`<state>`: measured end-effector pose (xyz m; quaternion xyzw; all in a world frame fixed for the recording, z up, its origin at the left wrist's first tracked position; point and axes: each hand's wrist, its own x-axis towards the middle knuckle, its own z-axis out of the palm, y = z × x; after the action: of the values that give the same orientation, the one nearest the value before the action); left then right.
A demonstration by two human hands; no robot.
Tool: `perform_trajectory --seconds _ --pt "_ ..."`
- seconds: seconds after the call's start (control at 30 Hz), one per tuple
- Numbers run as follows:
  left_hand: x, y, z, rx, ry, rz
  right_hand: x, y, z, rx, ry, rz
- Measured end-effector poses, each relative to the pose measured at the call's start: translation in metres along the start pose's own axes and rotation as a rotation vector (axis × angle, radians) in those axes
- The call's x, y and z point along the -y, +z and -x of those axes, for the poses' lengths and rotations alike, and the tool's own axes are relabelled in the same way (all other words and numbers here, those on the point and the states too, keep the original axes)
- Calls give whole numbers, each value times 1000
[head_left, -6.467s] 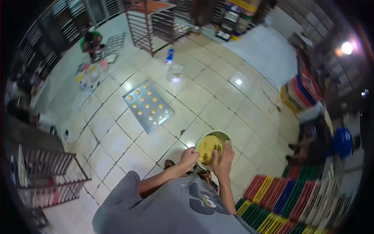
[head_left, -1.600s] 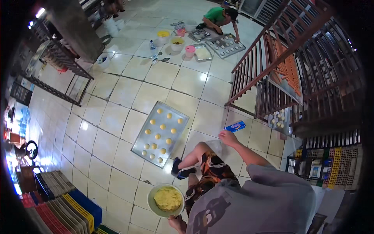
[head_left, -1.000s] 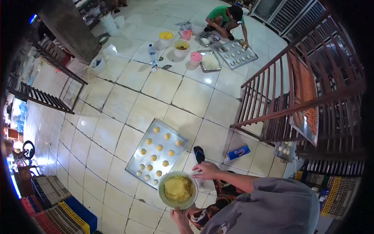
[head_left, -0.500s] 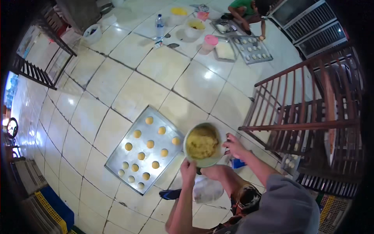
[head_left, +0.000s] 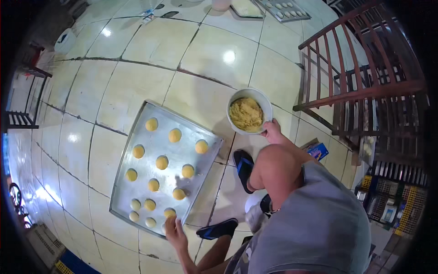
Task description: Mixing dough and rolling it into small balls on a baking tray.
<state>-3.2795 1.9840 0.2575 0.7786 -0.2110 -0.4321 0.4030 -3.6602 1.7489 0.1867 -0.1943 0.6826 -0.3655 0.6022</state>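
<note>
Bowl is pinched in my right grip. My left grip touches a ball by the tray's near corner; whether pinching, I cannot tell.

- One large metal tray
- Eleven yellow balls visible on it
- Three paler, smaller balls toward its lower left corner
- One round bowl, holding one yellow mass
- Two dark sandals
- One blue box
- Two farther trays, partly cut off
</note>
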Motion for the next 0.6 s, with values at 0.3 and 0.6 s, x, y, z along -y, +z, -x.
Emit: perform_trajectory --seconds 0.3,0.6 --pt "-60 -36 19 -120 204 -554 174 205 115 268 -90 442" --pt "-42 6 -14 487 -210 -810 154 140 170 263 13 511"
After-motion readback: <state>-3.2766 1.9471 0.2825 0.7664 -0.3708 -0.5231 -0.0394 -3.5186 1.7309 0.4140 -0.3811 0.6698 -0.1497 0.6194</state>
